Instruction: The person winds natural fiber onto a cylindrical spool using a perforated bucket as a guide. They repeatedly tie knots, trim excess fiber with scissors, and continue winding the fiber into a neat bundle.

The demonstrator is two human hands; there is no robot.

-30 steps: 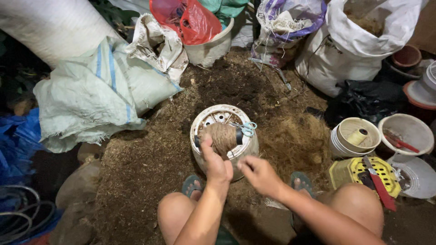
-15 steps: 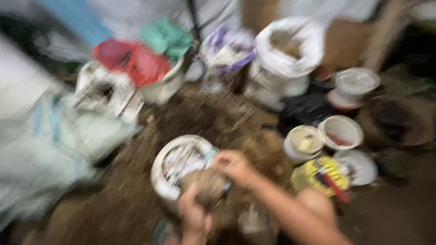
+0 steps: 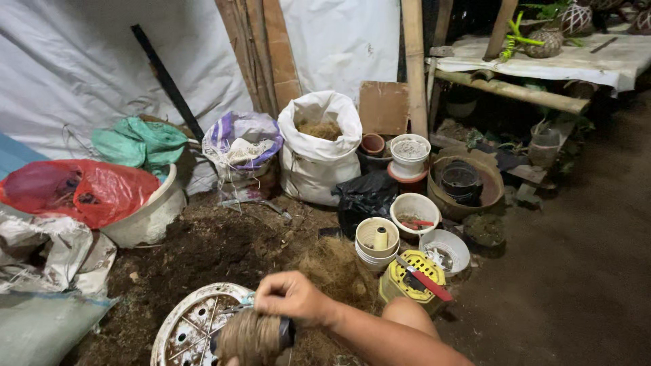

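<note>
My right hand point(image 3: 291, 297) reaches in from the lower right, its fingers closed on the top of a ball wrapped in brown twine point(image 3: 249, 337). A dark edge shows on the ball's right side. The ball hangs over a white perforated round tray point(image 3: 182, 331) that rests on a heap of dark soil point(image 3: 210, 247) and coconut fibre point(image 3: 336, 268). My left hand is out of the picture, below the bottom edge. My knee point(image 3: 407, 313) shows beside the forearm.
A yellow container with a red-handled tool point(image 3: 415, 279), stacked white cups point(image 3: 377, 242) and white bowls point(image 3: 415, 210) stand to the right. Behind are a white sack of fibre point(image 3: 319, 146), a black bag point(image 3: 366, 196), a red bag in a basin point(image 3: 81, 190), and a brown pot point(image 3: 464, 183).
My head has tilted up, so the back wall and bench now show. The ball sits at the bottom edge and my left hand has dropped out of view.
</note>
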